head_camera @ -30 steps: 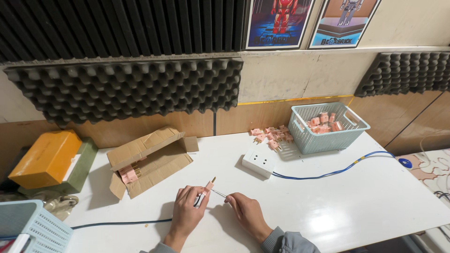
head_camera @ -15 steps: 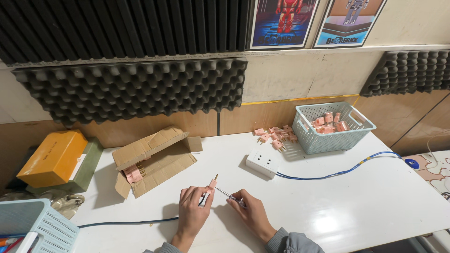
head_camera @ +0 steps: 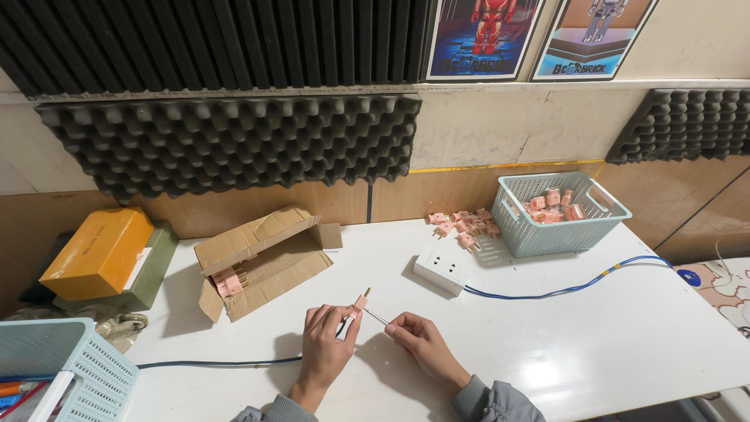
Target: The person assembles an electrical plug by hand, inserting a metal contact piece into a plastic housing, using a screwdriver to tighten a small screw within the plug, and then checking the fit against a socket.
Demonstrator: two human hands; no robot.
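Note:
My left hand (head_camera: 326, 344) holds a small pink plug (head_camera: 360, 302) up off the white table (head_camera: 594, 352), its brass pins pointing away. My right hand (head_camera: 418, 344) pinches a thin metal tool (head_camera: 376, 316), a probe or small screwdriver, whose tip touches the pink plug. A dark cable (head_camera: 219, 362) runs from under my left hand off to the left. Both hands are near the table's front edge, close together.
An open cardboard box (head_camera: 266, 262) with pink plugs lies at the left. A white power socket (head_camera: 441, 270) with a blue cable (head_camera: 562, 291) sits in the middle. Loose pink plugs (head_camera: 462, 225) lie beside a pale blue basket (head_camera: 558, 212). An orange box (head_camera: 98, 252) and another basket (head_camera: 66, 375) are far left.
The view has shifted slightly. My hands stay together on the plug and tool, with little visible movement.

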